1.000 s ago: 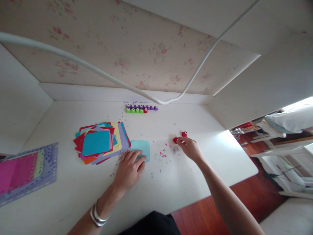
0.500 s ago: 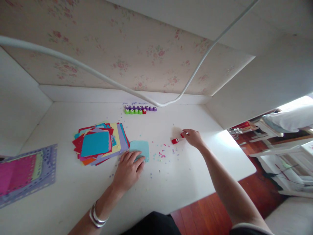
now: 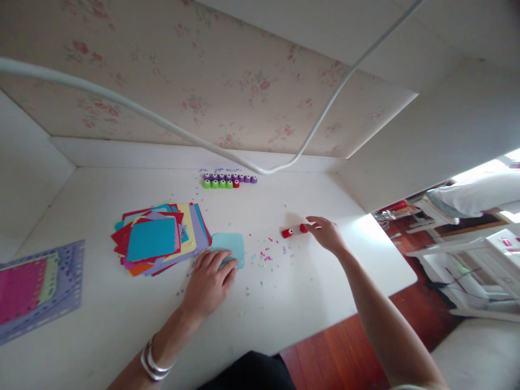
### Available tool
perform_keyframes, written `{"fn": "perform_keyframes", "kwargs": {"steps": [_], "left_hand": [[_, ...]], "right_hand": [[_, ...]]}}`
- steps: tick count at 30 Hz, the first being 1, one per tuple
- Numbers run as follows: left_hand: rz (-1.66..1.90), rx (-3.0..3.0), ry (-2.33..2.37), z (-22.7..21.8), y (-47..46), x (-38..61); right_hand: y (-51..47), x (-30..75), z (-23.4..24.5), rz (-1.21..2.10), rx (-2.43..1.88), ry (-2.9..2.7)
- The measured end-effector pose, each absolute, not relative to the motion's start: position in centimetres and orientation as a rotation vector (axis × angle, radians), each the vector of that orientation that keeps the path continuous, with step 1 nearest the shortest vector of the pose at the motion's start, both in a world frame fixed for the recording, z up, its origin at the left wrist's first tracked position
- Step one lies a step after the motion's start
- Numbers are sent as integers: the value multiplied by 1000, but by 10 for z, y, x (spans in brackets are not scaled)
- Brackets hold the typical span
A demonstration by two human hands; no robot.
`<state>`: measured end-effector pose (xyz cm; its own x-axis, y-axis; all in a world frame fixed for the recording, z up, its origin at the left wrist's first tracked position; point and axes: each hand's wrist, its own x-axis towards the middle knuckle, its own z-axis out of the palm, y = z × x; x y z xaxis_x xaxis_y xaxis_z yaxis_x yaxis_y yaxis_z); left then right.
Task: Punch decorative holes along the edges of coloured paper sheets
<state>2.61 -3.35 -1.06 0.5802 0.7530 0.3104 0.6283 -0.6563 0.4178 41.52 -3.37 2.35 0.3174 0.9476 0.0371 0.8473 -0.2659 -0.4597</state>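
Observation:
My left hand (image 3: pixel 211 279) lies with fingers stretched out over the lower left part of a light blue square sheet (image 3: pixel 233 244), pressing it to the table. To the right, my right hand (image 3: pixel 327 234) hovers at a small red craft punch (image 3: pixel 303 228), its fingers apart; whether a fingertip still touches the punch I cannot tell. A second red craft punch (image 3: pixel 287 233), with a white front, lies just left of that one. Tiny pink, blue and lilac paper bits (image 3: pixel 265 255) are scattered between the sheet and the punches.
A messy stack of coloured sheets (image 3: pixel 154 238) lies left of my left hand. Farther left are sheets with punched edges (image 3: pixel 75 287). Purple punches (image 3: pixel 227 177) and green punches (image 3: pixel 215 184), with one red, stand in rows at the back. A white cable (image 3: pixel 174 127) hangs across the front.
My right hand has loosened its fingers from the red punch, which now shows beside them. My left hand stays on the light blue sheet. The whole view has shifted slightly.

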Motion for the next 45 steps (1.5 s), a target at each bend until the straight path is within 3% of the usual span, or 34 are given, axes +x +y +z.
{"fn": "perform_keyframes", "kwargs": {"steps": [8, 14, 18, 26, 45], "left_hand": [[674, 2545, 1140, -11, -34, 25], [635, 2553, 1135, -10, -34, 24], [637, 2546, 1139, -10, -34, 23], [691, 2526, 1130, -11, -35, 23], [683, 2509, 1134, -10, -35, 23]], "right_hand": [[-32, 417, 23, 377, -2180, -1687], [-31, 389, 34, 364, -1815, -2211], [-26, 375, 33, 315, -1825, -2365], [-29, 383, 22, -46, -2208, -2146], [-41, 385, 21, 44, -2149, -1899]]}}
